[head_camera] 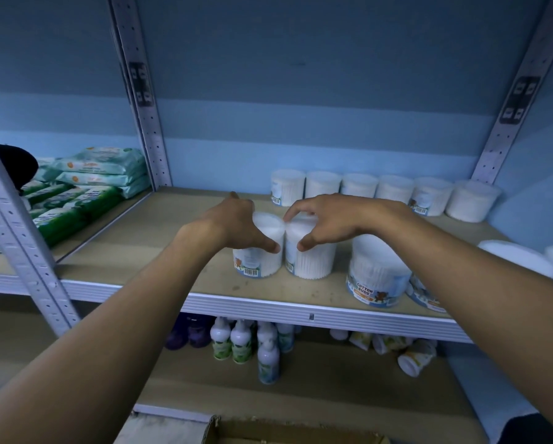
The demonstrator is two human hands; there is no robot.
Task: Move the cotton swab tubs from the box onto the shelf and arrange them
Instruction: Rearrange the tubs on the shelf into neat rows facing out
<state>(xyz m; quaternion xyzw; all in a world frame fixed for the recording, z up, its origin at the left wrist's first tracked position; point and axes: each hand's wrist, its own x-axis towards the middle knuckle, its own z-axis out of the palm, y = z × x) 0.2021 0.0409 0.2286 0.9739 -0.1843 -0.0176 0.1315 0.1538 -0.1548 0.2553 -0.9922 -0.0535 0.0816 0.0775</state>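
Observation:
Two clear cotton swab tubs stand side by side, touching, on the wooden shelf [147,251]. My left hand [236,225] grips the top of the left tub [259,261], thumb on its front. My right hand [326,219] grips the top of the right tub [313,261] the same way. A row of several tubs [393,190] lines the back of the shelf. More tubs, one labelled "Cotton Buds" [377,277], stand at the front right. The cardboard box [284,434] shows its rim at the bottom edge.
Perforated metal uprights [140,100] frame the bay. Packs of wipes [86,187] fill the neighbouring shelf on the left. The lower shelf carries bottles [243,341] and toppled small containers [413,357].

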